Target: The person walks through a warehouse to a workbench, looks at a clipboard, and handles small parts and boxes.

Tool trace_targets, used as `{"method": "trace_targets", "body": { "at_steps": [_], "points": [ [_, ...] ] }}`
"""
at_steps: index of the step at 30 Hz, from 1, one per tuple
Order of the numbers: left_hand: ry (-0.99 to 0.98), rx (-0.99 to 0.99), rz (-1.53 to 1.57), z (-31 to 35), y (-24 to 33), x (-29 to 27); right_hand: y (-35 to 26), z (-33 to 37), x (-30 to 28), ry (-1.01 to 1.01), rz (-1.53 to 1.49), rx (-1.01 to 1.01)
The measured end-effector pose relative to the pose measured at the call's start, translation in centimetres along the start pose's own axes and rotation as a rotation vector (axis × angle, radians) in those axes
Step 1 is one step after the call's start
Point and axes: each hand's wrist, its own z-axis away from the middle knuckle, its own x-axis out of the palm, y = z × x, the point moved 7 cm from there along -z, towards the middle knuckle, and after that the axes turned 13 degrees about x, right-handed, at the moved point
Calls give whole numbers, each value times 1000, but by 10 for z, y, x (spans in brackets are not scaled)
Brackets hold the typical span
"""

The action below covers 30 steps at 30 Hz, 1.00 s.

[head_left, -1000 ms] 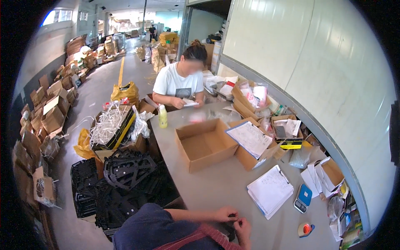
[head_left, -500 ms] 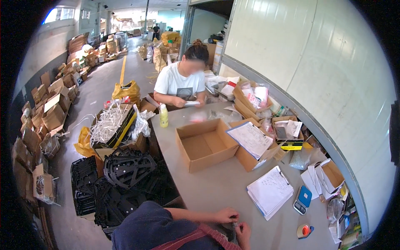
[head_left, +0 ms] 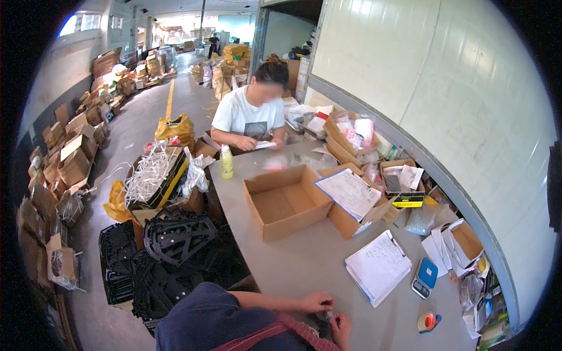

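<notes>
Broadly, a grey tabletop [head_left: 293, 269] filled the middle and lower right of the frame, with an open cardboard box [head_left: 293, 225] near centre and a clipboard of papers [head_left: 379, 268] right of it, lower down. At lower centre, the left hand [head_left: 316, 302] sat above and left of the right hand [head_left: 340, 327], fingers of both curled inward. Between them was a small greyish piece [head_left: 329, 315], just below the left fingertips and nearer the right ones; its long axis, and whether either hand gripped it, could not be told.
</notes>
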Motion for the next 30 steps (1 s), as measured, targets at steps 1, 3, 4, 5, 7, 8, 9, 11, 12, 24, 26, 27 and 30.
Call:
{"method": "trace_targets", "body": {
  "at_steps": [1,3,4,5,7,8,9,11,12,24,26,27,30],
  "points": [
    [-8,9,9,-5,6,0,6,1,-2,12,4,9],
    [53,-66,158,-9,14,-4,31,2,-1,-44,-303,137],
    [51,-66,161,-8,12,0,22,5,-3,-42,-303,140],
    [136,-146,217,3,0,-1,7,5,0,-93,-468,194],
    [214,-221,284,10,-5,0,-10,3,7,-133,-630,259],
    [227,-277,329,6,3,-3,-21,-1,3,-18,-435,75],
    [241,-334,373,2,10,-7,-28,-1,1,91,-233,-104],
    [221,-355,420,1,17,-12,-17,-13,26,107,-39,-163],
    [201,-367,468,-1,19,-11,-4,-19,35,180,94,-177],
    [341,-571,-6,-3,-46,-113,17,26,-28,61,-1256,741],
    [235,-571,-205,-6,-35,-133,22,39,-24,-14,-1248,888],
    [225,-507,-216,1,-43,-135,19,44,-18,-51,-1268,921],
    [85,-354,-431,-14,-30,-116,25,59,-3,-248,-1317,908]
  ]
}}
